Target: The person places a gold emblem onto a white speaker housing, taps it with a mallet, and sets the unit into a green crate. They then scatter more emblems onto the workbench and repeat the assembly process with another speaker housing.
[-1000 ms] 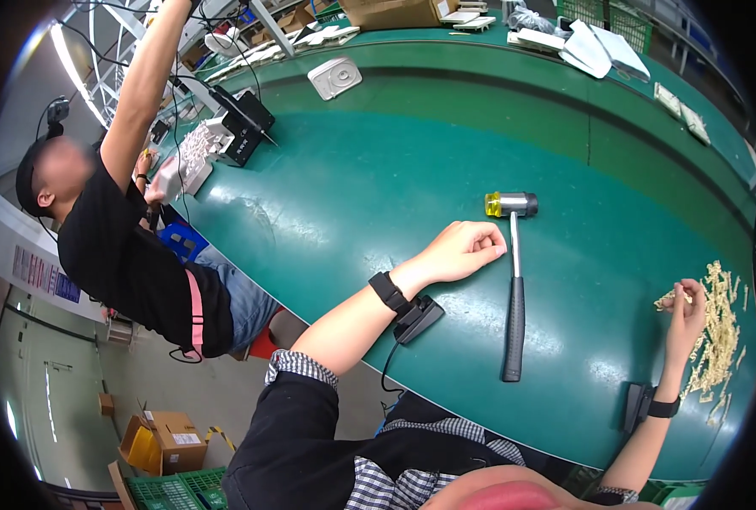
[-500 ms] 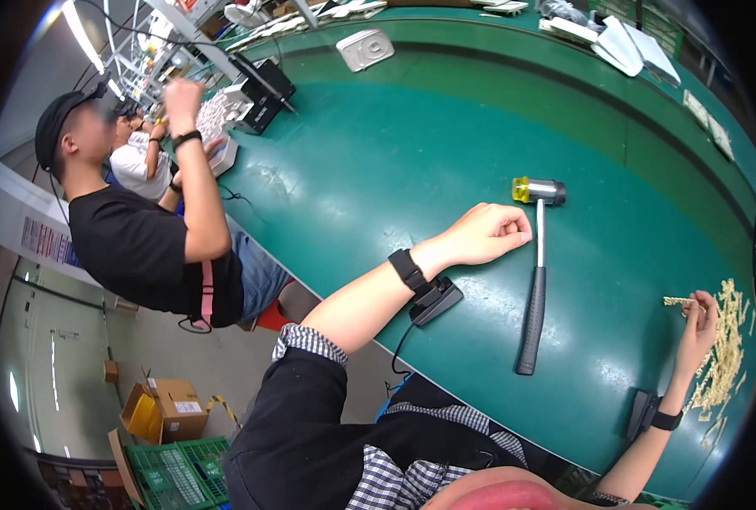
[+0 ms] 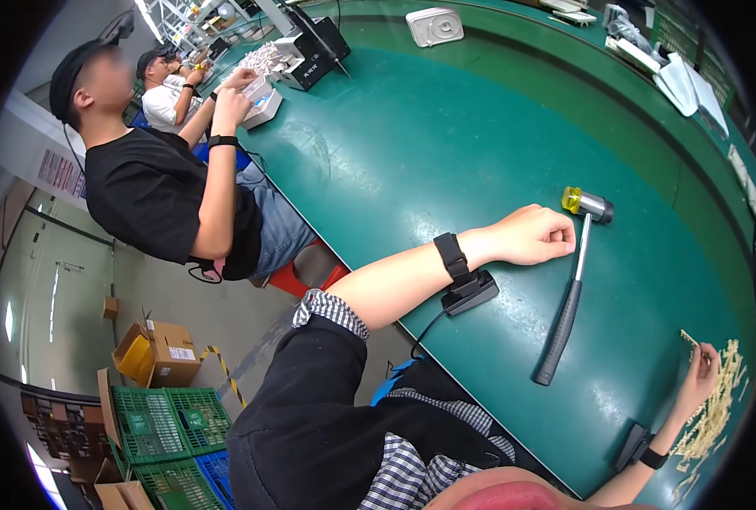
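My left hand (image 3: pixel 537 235) is a closed fist near the middle of the green table. Its curled fingers hide whatever they may hold. Just right of that fist lies a mallet (image 3: pixel 575 285) with a yellow face, a dark face and a black grip. At the far right, my right hand (image 3: pixel 699 380) pinches a thin pale-yellow strip (image 3: pixel 689 338), which sticks out up and to the left from the fingertips. Beside this hand is a loose pile of similar strips (image 3: pixel 716 414).
A co-worker (image 3: pixel 152 187) in black sits to the left, handling something at a white box (image 3: pixel 263 106). A black device (image 3: pixel 314 53) and a white moulded part (image 3: pixel 435 27) are on the far side. Green crates (image 3: pixel 161 421) and a cardboard box (image 3: pixel 169 353) stand on the floor.
The whole view has shifted and tilted. My left fist stays beside the mallet. The strip in my right hand now points more upward. The co-worker's raised hand has come down toward the white box.
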{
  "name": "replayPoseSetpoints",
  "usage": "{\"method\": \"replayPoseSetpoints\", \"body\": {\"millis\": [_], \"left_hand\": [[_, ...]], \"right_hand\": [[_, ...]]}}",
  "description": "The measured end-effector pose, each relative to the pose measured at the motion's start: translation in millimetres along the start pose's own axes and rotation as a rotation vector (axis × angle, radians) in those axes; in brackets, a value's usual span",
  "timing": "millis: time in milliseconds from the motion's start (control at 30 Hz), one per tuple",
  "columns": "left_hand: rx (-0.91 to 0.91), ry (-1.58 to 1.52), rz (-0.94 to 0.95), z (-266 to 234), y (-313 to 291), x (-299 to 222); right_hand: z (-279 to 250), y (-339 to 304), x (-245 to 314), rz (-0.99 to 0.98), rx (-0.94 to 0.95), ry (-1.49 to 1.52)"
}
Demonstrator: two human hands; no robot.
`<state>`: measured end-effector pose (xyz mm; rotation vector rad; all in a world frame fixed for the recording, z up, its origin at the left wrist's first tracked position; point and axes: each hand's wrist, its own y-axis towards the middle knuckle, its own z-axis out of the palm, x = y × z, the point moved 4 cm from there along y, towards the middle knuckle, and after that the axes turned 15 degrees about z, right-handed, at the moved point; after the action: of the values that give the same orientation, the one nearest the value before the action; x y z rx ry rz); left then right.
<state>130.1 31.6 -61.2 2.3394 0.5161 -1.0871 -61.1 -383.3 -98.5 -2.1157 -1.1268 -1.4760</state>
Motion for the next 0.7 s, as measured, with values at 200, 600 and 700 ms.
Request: {"method": "replayPoseSetpoints", "body": {"millis": [200, 600, 700], "left_hand": [[-0.026, -0.038, 0.043, 1, 2, 3], [-0.056, 0.038, 0.065, 4, 2, 5], [-0.058, 0.016, 0.061, 1, 0, 1]], "right_hand": [[15, -2, 8, 0.041, 0.123, -0.101], [15, -1, -2, 0.012, 0.270, -0.250], [17, -4, -4, 0.034, 0.268, -0.235]]}}
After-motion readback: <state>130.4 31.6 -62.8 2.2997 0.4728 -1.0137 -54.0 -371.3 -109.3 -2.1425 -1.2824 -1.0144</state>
